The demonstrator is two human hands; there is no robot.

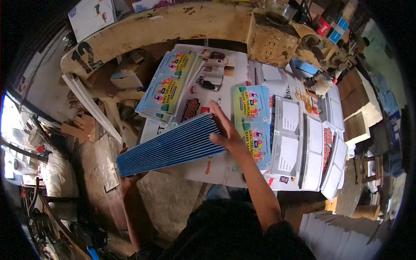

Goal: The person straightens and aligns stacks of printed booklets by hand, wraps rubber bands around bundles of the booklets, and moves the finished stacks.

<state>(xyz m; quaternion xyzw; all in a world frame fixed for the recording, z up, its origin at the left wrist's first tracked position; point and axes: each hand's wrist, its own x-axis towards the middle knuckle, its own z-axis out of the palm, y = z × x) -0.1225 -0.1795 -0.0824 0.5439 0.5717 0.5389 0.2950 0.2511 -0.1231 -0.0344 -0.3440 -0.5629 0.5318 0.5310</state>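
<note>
Both my hands hold a thick stack of blue-edged booklets, tilted above the front left of the work table. My left hand grips its left end, with the fingers partly hidden behind and under it. At the right end, my right hand is closed round the edge, thumb in front. Beyond the stack lies a pile of printed booklet covers in blue and yellow. Right of my right hand is another set of these covers, next to grey and white printed sheets.
A heavy cream machine frame marked 12 arches over the back of the table. A rusty metal box stands at the back right. White paper stacks are at lower right, cardboard boxes at far right.
</note>
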